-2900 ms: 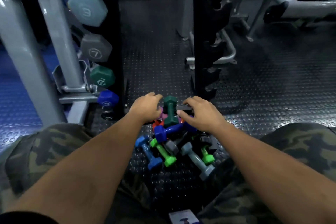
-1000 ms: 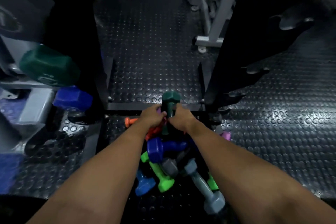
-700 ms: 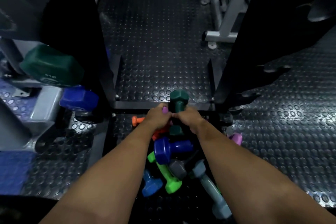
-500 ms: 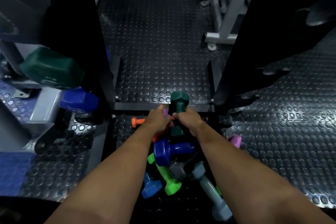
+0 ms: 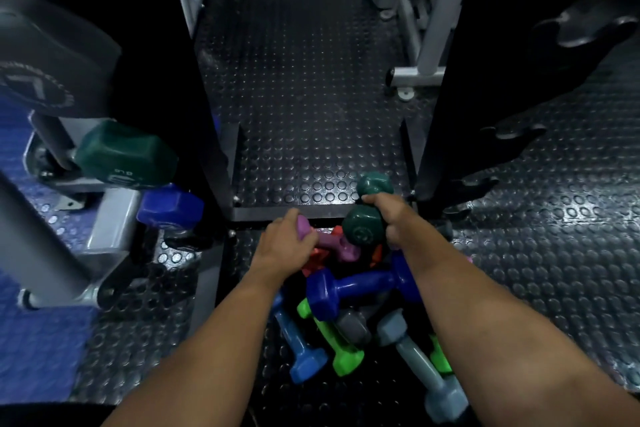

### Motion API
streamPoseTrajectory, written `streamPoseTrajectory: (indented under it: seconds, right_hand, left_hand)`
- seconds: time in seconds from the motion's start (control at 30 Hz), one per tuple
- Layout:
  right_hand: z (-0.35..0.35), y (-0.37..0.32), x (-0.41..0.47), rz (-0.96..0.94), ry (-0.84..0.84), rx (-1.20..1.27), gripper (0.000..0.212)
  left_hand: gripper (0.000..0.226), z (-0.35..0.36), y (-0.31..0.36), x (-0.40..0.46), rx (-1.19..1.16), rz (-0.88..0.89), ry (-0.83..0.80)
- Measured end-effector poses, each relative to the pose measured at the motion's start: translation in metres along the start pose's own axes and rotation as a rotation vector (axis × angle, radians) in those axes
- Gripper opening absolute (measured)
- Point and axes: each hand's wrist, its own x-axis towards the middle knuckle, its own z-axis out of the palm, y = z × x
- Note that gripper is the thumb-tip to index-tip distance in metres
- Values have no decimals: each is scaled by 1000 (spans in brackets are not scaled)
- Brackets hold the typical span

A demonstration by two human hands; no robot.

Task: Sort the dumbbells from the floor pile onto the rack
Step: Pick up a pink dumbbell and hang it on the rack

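The green dumbbell (image 5: 367,215) has lifted off the pile (image 5: 346,308) at lower center, right hand (image 5: 393,218) fingers clamped around its handle; left hand (image 5: 285,243) grips the pink dumbbell (image 5: 332,244); racking comes next.

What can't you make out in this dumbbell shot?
All in the head view:
- Green dumbbell: handle hidden inside the right hand.
- Purple dumbbell: far end covered by the left hand.
- Grey dumbbell: lower end cut off behind the right forearm.
- Rack: uprights lost in darkness.
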Motion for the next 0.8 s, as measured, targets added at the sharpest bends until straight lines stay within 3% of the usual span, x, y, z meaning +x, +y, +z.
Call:
streamPoseTrajectory:
  seconds: [0.1, 0.17, 0.27, 0.37, 0.53, 0.8]
  right_hand:
    - [15, -3, -7, -72, 68, 102, 16]
    - [28, 2, -10, -156, 82, -45, 33]
    - [55, 25, -29, -261, -41, -311, 41]
    - [75, 44, -67, -325, -153, -373, 43]
    - [59, 59, -90, -226, -42, -381, 60]
    - [31, 42, -137, -146, -117, -375, 33]
  left_hand:
    - [20, -27, -22, -6, -138, -111, 64]
    - [16, -42, -35, -15, -244, -183, 69]
    - [16, -54, -41, -25, -362, -239, 65]
    - [13, -62, -24, -36, -377, -217, 58]
    - [10, -57, -12, -56, -399, -286, 75]
    - [19, -77, 26, -81, -362, -278, 0]
